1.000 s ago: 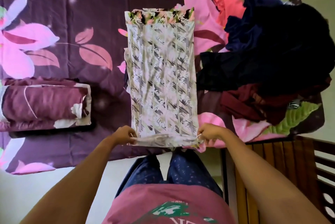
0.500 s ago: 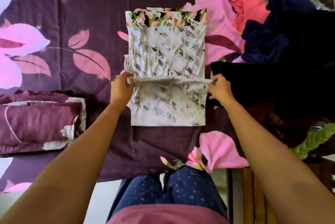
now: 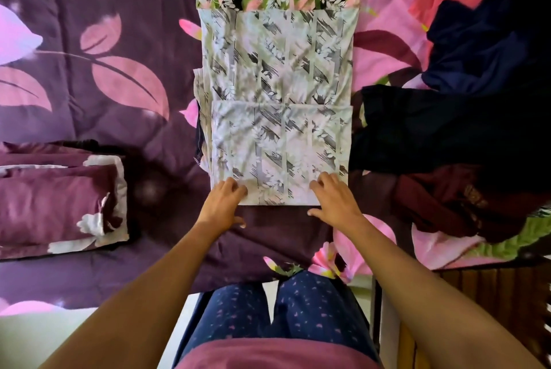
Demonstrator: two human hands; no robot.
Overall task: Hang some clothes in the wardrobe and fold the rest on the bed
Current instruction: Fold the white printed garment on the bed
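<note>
I look down through the head camera at the bed [image 3: 125, 10]. It has a dark purple cover with big pink flowers and leaves. The patterned cloth [image 3: 277, 70] lies flat in the middle of the bed, right in front of the person. It is pale grey and white with leafy marks. Its far end has a bright band of black, green and pink. The near part is folded over on top of the rest, so a straight edge runs across the middle.

The left hand [image 3: 222, 204] rests on the near left corner of the cloth. Its fingers [image 3: 235, 188] lie on the cloth, a little bent, and hold nothing. Its thumb points out over the bed cover. The right hand [image 3: 335, 201] rests on the near right corner. Its fingers [image 3: 325, 182] are spread and lie flat on the cloth. Its thumb sticks out to the side over the cover.

Just beside the cloth on the right is a heap of clothes [image 3: 465, 118]. It has dark blue far back, black in the middle and dark red nearest. There is a bit of coral red at the far end. On the left, well apart from the cloth, sits a folded purple bundle [image 3: 56, 204] with white flowers. At the bottom right I see part of a wooden chair [image 3: 492, 303].
</note>
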